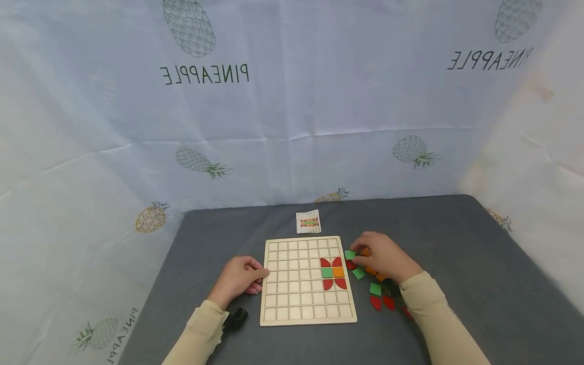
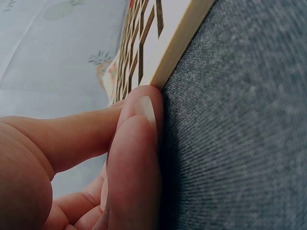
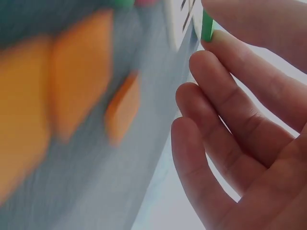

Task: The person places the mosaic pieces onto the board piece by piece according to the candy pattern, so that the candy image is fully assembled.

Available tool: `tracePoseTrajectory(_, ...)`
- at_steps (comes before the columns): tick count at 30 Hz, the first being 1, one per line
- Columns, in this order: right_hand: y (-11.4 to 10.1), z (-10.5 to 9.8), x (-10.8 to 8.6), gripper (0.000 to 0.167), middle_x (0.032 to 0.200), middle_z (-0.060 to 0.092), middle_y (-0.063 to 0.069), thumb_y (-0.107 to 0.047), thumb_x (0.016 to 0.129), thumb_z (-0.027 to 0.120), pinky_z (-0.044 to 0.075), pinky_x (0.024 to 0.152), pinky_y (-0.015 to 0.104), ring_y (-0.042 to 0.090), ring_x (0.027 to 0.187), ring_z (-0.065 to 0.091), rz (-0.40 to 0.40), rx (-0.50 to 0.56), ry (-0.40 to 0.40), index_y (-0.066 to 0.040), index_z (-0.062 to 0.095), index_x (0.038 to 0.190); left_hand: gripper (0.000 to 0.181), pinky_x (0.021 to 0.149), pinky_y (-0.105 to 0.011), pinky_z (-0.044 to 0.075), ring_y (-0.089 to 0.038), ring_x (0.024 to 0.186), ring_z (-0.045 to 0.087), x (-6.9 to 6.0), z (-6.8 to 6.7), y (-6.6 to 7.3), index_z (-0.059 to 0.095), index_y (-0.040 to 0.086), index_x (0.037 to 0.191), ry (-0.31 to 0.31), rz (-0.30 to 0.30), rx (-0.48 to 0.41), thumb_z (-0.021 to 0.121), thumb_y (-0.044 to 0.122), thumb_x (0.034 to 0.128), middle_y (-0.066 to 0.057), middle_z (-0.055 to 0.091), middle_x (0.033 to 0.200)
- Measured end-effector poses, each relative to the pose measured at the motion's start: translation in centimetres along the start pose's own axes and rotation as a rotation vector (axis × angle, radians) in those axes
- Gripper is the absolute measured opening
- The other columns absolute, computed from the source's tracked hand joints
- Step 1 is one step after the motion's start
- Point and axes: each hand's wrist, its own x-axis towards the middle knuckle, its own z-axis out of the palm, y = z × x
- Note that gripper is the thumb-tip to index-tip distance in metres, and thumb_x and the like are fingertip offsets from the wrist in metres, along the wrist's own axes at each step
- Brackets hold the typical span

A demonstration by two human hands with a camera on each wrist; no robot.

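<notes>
A thin green square (image 3: 207, 26) is pinched by the right hand (image 1: 387, 257), just right of the wooden board (image 1: 307, 322). Right-side grid cells hold another green square (image 1: 327, 272), an orange square (image 1: 338, 272) and four red quarter-circles (image 1: 340, 283). The left hand (image 1: 237, 278) pinches the board's left edge, over woven grey cloth (image 2: 240, 120).

White pineapple-printed fabric backdrop (image 1: 287, 106): softly and brightly lit, tinted bluish at the centre, shifted toward cream at the right.
Dark grey cloth-covered tabletop (image 1: 219, 228): rendered dim, with only faint shadows shown from the head view.
Pale wooden gridded board (image 1: 294, 276): evenly lit.
Bare left grip (image 2: 129, 153): clearly shown, with a dark shadow cast beside it.
Flat orange tiles (image 3: 81, 72): heavily blurred in the foreground.
Bare right grip (image 3: 259, 139): more sharply rendered, backed by washed-out white.
</notes>
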Motion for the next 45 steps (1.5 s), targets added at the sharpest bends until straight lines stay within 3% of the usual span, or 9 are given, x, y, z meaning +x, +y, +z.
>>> tracePoseTrajectory(7, -3.8, 2.5, 1.0, 0.018, 0.100, 0.071, -0.005, -0.021, 0.091, 0.089, 0.058, 0.079, 0.032, 0.012, 0.090, 0.061, -0.025, -0.002, -0.019, -0.018, 0.082, 0.107, 0.024, 0.056, -0.032, 0.064, -0.016, 0.060, 0.072, 0.0, 0.1, 0.0, 0.073, 0.006, 0.098, 0.003, 0.000, 0.005, 0.087, 0.025, 0.0930, -0.009, 0.071, 0.075)
tracePoseTrajectory(18, -6.6, 4.3, 0.7, 0.013, 0.094, 0.067, -0.008, -0.023, 0.091, 0.089, 0.055, 0.075, 0.026, 0.007, 0.088, 0.057, -0.201, -0.039, -0.004, -0.020, 0.081, 0.101, 0.020, 0.057, -0.032, 0.064, -0.016, 0.061, 0.072, -0.1, -0.1, 0.1, 0.074, 0.005, 0.098, -0.005, 0.000, -0.013, 0.086, 0.022, 0.0940, -0.010, 0.072, 0.076)
tracePoseTrajectory(32, -7.1, 5.1, 0.7, 0.016, 0.095, 0.067, -0.006, -0.022, 0.089, 0.091, 0.055, 0.072, 0.027, 0.010, 0.089, 0.058, -0.251, -0.138, 0.018, -0.018, 0.082, 0.101, 0.020, 0.057, -0.031, 0.064, -0.016, 0.060, 0.072, 0.0, 0.1, 0.2, 0.074, 0.005, 0.098, 0.001, -0.005, -0.007, 0.086, 0.021, 0.0941, -0.009, 0.072, 0.076)
tracePoseTrajectory(45, -7.0, 5.3, 0.8, 0.014, 0.095, 0.068, -0.005, -0.021, 0.090, 0.090, 0.056, 0.074, 0.029, 0.011, 0.089, 0.060, -0.243, -0.154, 0.013, -0.018, 0.082, 0.101, 0.019, 0.057, -0.031, 0.064, -0.016, 0.060, 0.073, 0.1, 0.2, 0.0, 0.074, 0.006, 0.097, 0.003, -0.011, 0.000, 0.086, 0.021, 0.0943, -0.009, 0.072, 0.075)
